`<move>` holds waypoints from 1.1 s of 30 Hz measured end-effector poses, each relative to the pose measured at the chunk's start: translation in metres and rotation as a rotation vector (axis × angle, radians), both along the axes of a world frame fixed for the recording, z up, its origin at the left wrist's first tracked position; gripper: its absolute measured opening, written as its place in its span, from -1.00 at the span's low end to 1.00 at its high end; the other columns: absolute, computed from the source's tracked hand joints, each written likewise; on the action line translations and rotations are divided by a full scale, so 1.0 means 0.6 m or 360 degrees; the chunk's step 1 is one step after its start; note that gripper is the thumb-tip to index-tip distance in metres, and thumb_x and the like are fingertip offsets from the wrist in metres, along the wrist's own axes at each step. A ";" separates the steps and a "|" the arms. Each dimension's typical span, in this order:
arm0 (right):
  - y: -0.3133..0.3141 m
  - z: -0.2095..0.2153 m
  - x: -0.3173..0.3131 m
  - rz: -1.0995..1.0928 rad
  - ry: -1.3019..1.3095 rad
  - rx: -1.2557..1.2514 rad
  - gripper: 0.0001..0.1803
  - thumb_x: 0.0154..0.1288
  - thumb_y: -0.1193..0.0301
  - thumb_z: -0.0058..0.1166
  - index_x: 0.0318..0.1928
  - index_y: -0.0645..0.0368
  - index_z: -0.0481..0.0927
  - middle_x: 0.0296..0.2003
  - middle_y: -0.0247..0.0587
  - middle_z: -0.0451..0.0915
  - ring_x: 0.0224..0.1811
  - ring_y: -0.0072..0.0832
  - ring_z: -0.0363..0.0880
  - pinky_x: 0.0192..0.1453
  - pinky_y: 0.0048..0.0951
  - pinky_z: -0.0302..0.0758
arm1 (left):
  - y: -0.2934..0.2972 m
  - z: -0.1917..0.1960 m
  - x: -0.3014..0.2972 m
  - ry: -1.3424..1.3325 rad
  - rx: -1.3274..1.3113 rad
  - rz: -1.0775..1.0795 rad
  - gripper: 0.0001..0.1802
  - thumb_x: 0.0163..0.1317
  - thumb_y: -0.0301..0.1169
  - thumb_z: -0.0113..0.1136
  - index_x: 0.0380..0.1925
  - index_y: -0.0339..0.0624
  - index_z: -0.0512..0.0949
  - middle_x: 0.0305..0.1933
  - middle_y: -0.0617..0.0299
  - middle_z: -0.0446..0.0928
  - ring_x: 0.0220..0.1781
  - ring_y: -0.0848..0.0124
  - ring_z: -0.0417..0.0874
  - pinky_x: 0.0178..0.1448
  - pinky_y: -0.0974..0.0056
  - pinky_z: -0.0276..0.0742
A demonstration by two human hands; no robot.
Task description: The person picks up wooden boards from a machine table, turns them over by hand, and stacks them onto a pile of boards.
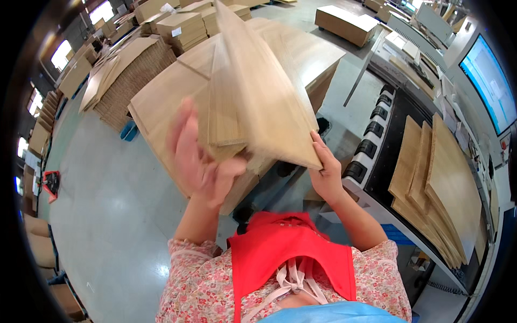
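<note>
A wood-grain board (272, 107), partly blurred, is tilted up in front of me. My right hand (326, 169) grips its near right corner, thumb on the edge. Left of the board, my left hand (202, 156) is smeared by motion, with its fingers raised and spread; its lower part comes close to the board's near edge, and contact cannot be made out. Narrower boards (223, 121) lie beneath the tilted one, on top of a large stack of wood-grain panels (161, 97).
To the right, several boards (444, 188) rest on a machine's black bed (390, 121) with a row of black clamps; a lit screen (487, 83) stands beyond. Cardboard stacks (132, 72) occupy the back left. A red object (51, 183) sits on the grey floor (113, 210).
</note>
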State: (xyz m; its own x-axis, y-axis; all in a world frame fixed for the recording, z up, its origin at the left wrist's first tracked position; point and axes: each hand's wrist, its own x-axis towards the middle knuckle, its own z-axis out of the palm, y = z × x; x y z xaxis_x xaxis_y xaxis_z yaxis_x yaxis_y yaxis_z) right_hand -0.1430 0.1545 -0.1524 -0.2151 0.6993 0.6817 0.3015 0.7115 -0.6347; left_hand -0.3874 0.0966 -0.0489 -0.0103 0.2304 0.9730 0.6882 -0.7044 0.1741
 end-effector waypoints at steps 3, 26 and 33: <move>-0.051 0.105 0.010 -0.0273 0.0159 -0.0595 -0.74 0.26 0.55 0.06 -0.04 0.35 0.51 0.09 -0.11 0.51 0.13 -0.41 0.47 0.17 -0.44 0.39 | 0.043 -0.020 0.044 -0.0573 -0.0610 -0.0330 -0.29 0.27 -0.21 0.17 0.29 -0.33 0.15 0.34 -0.11 0.19 0.44 0.11 0.15 0.42 0.15 0.10; -0.424 0.136 0.581 -0.0384 0.2137 -0.0802 -0.55 0.39 0.26 -0.21 0.16 0.29 0.41 0.04 -0.02 0.55 0.01 -0.20 0.56 0.12 -0.28 0.48 | 0.139 -0.114 0.354 -0.1316 -0.2326 -0.3150 -0.45 0.22 -0.30 -0.05 0.18 -0.36 0.27 0.17 0.00 0.43 0.17 0.09 0.49 0.24 -0.05 0.46; -0.443 0.029 0.591 -0.0995 0.2458 0.0013 -0.51 0.46 0.13 -0.30 0.06 0.27 0.48 0.11 -0.08 0.50 0.10 -0.32 0.51 0.11 -0.22 0.48 | 0.034 -0.079 0.605 -0.0914 -0.2659 -0.2979 -0.54 0.36 -0.26 -0.10 0.14 -0.37 0.33 0.18 0.01 0.43 0.17 0.16 0.49 0.27 0.09 0.43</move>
